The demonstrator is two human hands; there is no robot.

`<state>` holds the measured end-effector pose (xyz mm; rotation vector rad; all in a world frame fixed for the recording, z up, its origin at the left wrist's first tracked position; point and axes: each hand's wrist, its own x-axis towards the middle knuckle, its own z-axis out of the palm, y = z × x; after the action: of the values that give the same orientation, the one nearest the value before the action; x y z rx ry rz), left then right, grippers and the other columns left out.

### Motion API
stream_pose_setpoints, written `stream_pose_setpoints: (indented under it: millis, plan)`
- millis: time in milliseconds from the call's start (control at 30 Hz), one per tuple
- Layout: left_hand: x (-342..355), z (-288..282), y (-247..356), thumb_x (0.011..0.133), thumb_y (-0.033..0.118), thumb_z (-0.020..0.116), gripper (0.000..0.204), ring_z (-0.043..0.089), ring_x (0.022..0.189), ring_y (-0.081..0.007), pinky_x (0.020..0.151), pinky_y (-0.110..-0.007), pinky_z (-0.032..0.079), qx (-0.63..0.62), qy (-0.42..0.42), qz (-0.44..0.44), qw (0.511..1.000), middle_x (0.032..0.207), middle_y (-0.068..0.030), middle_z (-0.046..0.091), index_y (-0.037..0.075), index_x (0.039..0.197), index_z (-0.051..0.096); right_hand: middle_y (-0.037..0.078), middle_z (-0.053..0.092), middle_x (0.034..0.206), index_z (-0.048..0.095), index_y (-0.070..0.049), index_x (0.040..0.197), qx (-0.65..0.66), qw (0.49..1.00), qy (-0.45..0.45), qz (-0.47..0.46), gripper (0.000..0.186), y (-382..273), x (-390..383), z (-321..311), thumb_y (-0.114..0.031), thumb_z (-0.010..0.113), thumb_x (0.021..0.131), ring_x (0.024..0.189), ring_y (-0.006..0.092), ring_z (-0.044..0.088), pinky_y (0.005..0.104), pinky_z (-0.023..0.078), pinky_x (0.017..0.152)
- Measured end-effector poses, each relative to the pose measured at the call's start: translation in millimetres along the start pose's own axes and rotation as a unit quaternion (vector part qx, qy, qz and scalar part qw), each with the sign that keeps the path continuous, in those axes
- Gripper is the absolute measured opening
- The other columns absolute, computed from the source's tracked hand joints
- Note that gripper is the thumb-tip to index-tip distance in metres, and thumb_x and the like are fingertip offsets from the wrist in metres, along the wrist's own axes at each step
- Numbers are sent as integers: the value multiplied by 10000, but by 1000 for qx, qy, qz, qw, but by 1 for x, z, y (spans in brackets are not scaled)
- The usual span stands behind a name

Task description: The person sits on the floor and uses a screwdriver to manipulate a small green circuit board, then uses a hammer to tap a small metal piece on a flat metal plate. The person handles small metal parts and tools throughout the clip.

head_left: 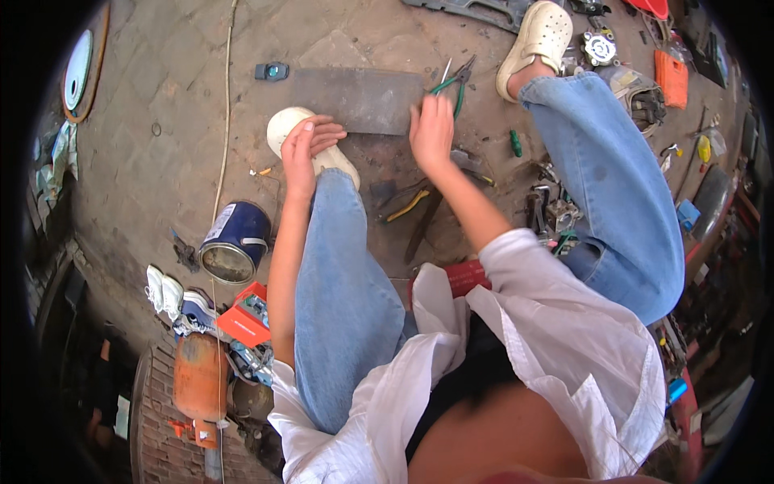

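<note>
On the ground in front of me lies a flat dark-grey plate [355, 93]. At its lower left corner my left hand [306, 149] is open, fingers stretched to the right above my cream clog [286, 127]. Near the plate's right end is my right hand [433, 129], its thumb apart from bent fingers and nothing visible held. Just beyond that hand lie green-handled pliers [460, 85] and a thin pale shaft. A small dark block with a teal face [272, 72] sits left of the plate. Yellow-handled pliers [408, 205] lie nearer to me.
A blue paint can [235, 240] stands at left, with a red box [247, 315], shoes and an orange gas cylinder [200, 377] nearby. A cable [226, 121] runs along the ground. Metal parts, a green tool handle [516, 143] and an orange piece [671, 79] lie at right.
</note>
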<state>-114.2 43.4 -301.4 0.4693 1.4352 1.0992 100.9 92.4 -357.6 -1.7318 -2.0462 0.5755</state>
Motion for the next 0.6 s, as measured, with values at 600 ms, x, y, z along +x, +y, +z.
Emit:
stream_pose_setpoints:
  millis: [600]
  plan:
    - [2,1,-4,950,261,396,381,662,834,-240,742,-276,519,17,0,-4,1000,926,-170,650,-61,1060,567,178,481,878,479,-8,852,-25,999,-35,1,183,-2,-14,-8,-63,626,758,872,355,481,428,415,764]
